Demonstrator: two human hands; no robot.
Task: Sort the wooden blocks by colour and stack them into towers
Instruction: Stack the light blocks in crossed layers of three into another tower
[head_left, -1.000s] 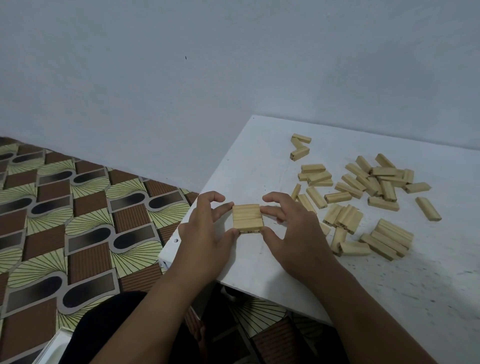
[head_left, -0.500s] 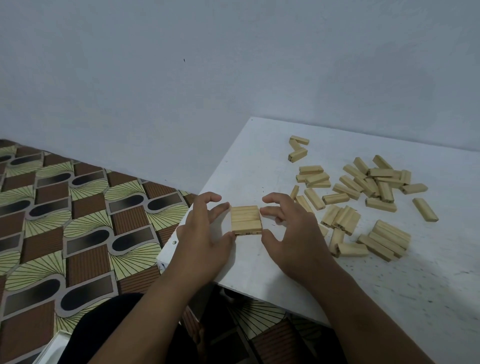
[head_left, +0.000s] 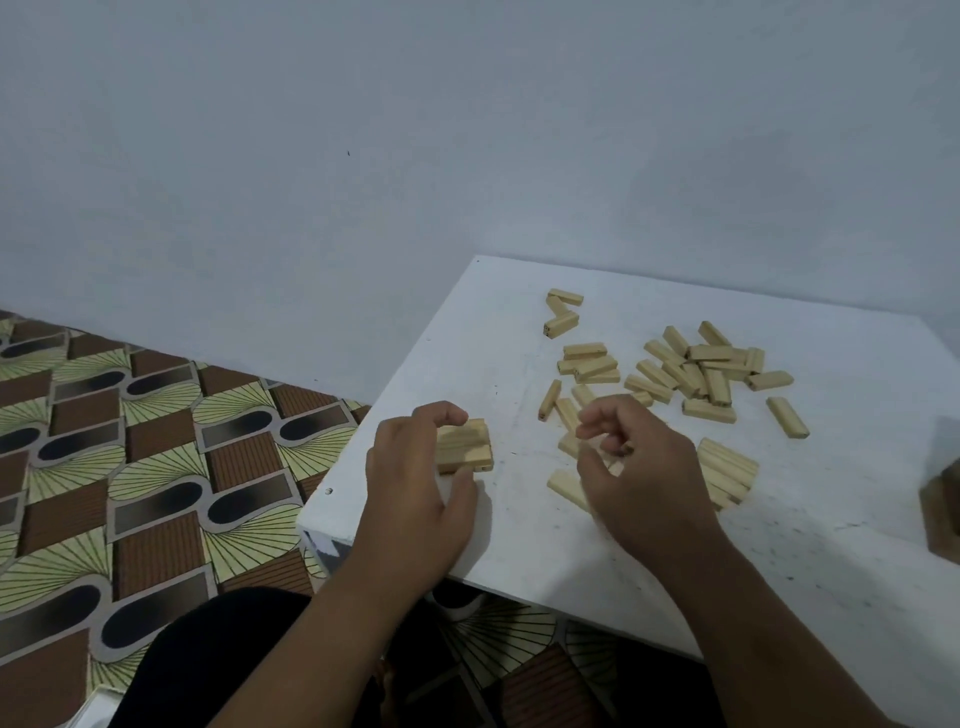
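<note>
A small stack of pale wooden blocks (head_left: 466, 446) sits near the front left corner of the white table (head_left: 810, 525). My left hand (head_left: 415, 478) grips the stack, index finger curled over its far side and thumb at its near side. My right hand (head_left: 636, 467) hovers over the loose pale blocks (head_left: 691, 369) scattered across the middle of the table. Its fingers are loosely curled and I see nothing held between them. A few blocks lie partly hidden under that hand.
A dark wooden object (head_left: 941, 512) shows at the right edge of the table. The table's left edge drops to a patterned brown and yellow floor (head_left: 130, 457). A plain grey wall stands behind. My dark-clothed lap is below the table's front edge.
My right hand has let go of the stack and moved right, over the loose blocks. My left hand stays on the stack. The camera view has shifted a little.
</note>
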